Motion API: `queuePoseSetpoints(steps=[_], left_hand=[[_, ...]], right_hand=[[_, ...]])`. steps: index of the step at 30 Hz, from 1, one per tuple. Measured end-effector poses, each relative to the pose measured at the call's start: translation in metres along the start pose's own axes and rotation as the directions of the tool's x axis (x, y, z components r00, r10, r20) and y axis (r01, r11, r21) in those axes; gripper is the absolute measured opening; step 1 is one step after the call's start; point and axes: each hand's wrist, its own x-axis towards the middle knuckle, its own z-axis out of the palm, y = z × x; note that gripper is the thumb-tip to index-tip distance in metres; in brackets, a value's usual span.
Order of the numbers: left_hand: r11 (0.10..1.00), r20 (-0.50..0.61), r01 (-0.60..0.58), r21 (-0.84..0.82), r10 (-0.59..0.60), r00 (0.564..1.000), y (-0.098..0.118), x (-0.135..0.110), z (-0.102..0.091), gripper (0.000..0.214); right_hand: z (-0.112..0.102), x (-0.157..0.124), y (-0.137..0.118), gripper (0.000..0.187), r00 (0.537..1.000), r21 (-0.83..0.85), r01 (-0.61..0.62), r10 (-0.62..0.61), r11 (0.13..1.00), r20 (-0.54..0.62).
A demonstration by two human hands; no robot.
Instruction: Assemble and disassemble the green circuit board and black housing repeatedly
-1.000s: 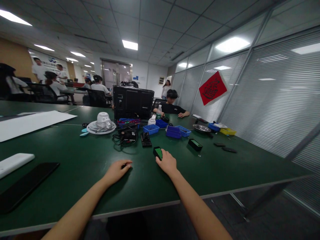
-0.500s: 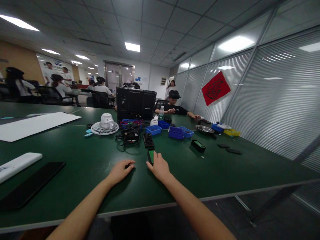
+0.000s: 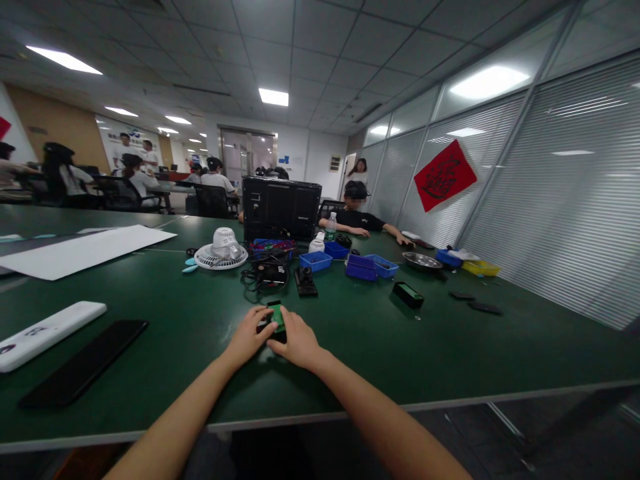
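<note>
A small black case with a green circuit board (image 3: 277, 316) lies low over the table in front of me, partly covered by my fingers. My right hand (image 3: 300, 345) is closed around its right side, thumb at the near end. My left hand (image 3: 249, 337) is at its left side, thumb and fingers pinched around a small dark piece (image 3: 261, 327). The piece is mostly hidden, and its kind does not show. A similar black case with a green board (image 3: 409, 295) stands farther right on the table.
On the green table (image 3: 350, 367) are a white fan (image 3: 220, 257), a cable tangle (image 3: 250, 277), a black device (image 3: 306, 281), blue trays (image 3: 316, 261), a metal bowl (image 3: 423, 261), a yellow tray (image 3: 481, 268) and a long black panel (image 3: 85, 363). A monitor (image 3: 283, 208) stands beyond; a person (image 3: 355, 217) sits opposite.
My right hand has brought the case left and nearer to my left hand. My left hand has moved slightly toward it, and both hands now meet at the case. The view has turned slightly left.
</note>
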Motion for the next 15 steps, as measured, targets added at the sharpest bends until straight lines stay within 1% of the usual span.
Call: queuePoseSetpoints(steps=[2, 4, 6, 8, 10, 12, 15], left_hand=[[0.997, -0.044, 0.036, 0.064, -0.033, 0.998, -0.001, 0.001, -0.001, 0.044], [0.989, -0.099, 0.068, 0.129, -0.055, 0.994, -0.002, 0.002, -0.002, 0.045], [0.979, -0.149, 0.097, 0.181, -0.070, 0.986, -0.001, 0.002, -0.003, 0.047], [0.968, -0.189, 0.118, 0.223, -0.076, 0.979, 0.000, 0.001, -0.004, 0.051], [0.954, -0.219, 0.133, 0.269, -0.074, 0.973, 0.003, 0.000, -0.006, 0.051], [0.941, -0.230, 0.166, 0.296, -0.098, 0.968, 0.005, -0.002, -0.008, 0.048], [0.913, -0.238, 0.284, 0.292, -0.218, 0.946, 0.007, -0.002, -0.015, 0.049]], right_hand=[[0.003, 0.004, 0.001, 0.091, 0.999, 0.113, -0.007, 0.002, 0.994, 0.048], [0.005, 0.008, 0.003, 0.092, 0.993, 0.265, -0.030, -0.001, 0.964, 0.117], [0.006, 0.013, 0.007, 0.090, 0.983, 0.421, -0.032, -0.049, 0.907, 0.179], [0.007, 0.019, 0.012, 0.088, 0.969, 0.542, -0.024, -0.113, 0.840, 0.219], [0.008, 0.025, 0.017, 0.087, 0.953, 0.621, -0.038, -0.159, 0.783, 0.259], [0.011, 0.032, 0.021, 0.086, 0.938, 0.674, -0.071, -0.180, 0.736, 0.296], [0.015, 0.041, 0.027, 0.083, 0.934, 0.722, -0.130, -0.160, 0.679, 0.318]])
